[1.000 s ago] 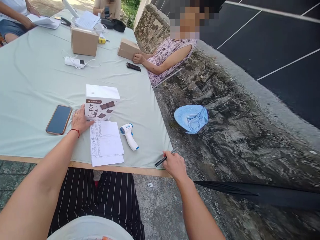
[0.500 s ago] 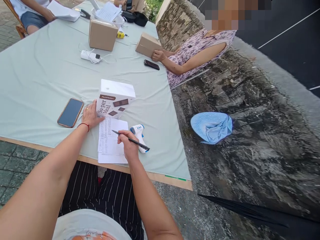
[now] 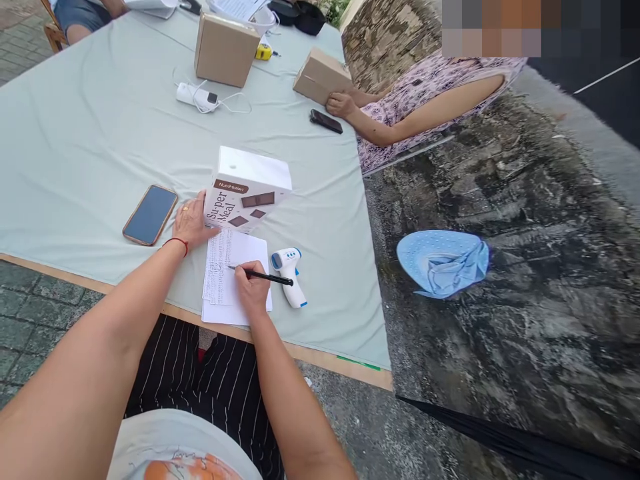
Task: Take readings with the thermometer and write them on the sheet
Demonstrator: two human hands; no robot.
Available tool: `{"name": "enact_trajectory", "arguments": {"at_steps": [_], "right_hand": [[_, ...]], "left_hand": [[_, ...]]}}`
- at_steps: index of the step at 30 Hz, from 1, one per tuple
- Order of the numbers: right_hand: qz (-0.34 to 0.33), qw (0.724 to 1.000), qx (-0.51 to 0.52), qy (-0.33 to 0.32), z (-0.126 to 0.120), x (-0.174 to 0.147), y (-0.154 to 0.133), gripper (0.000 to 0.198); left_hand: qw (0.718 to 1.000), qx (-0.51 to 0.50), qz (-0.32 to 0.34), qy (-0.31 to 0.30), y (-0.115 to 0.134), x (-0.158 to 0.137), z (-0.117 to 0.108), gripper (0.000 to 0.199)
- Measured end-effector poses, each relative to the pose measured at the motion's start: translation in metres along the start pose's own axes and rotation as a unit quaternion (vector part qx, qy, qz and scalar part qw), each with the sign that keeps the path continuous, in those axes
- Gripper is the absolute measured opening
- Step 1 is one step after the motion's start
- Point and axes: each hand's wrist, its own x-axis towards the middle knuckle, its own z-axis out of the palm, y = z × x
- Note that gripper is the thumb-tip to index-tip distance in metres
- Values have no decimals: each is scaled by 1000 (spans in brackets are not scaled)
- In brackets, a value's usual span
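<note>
Stacked paper sheets, covered on the left with small print, lie at the table's front edge. A black pen is pinched in my right hand, its tip at or just above the top sheet. Behind the paper stands a white "Su-per Meal" box. My left hand lies flat by the box's left side, fingers stretched along it and thumb over the paper's top edge. Right of the paper rests a white and blue infrared thermometer. A smartphone lies left of my left hand.
Across the light green tablecloth are a cardboard box, a white device with a cable and a yellow tape measure. A person at right holds a smaller carton near a dark phone. A blue hat lies beyond the table.
The view has shifted, so things on the table sit further right. My right hand has moved left over the paper relative to the thermometer, and the pen lies flatter. My left hand stays by the box.
</note>
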Motion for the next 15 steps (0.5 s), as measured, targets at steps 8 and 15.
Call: {"name": "enact_trajectory", "arguments": {"at_steps": [8, 15], "right_hand": [[7, 1000, 2, -22, -1, 1, 0, 16], [7, 999, -7, -33, 0, 1, 3, 15]], "left_hand": [[1000, 3, -4, -3, 2, -1, -3, 96], [1000, -2, -3, -3, 4, -2, -5, 96]]}}
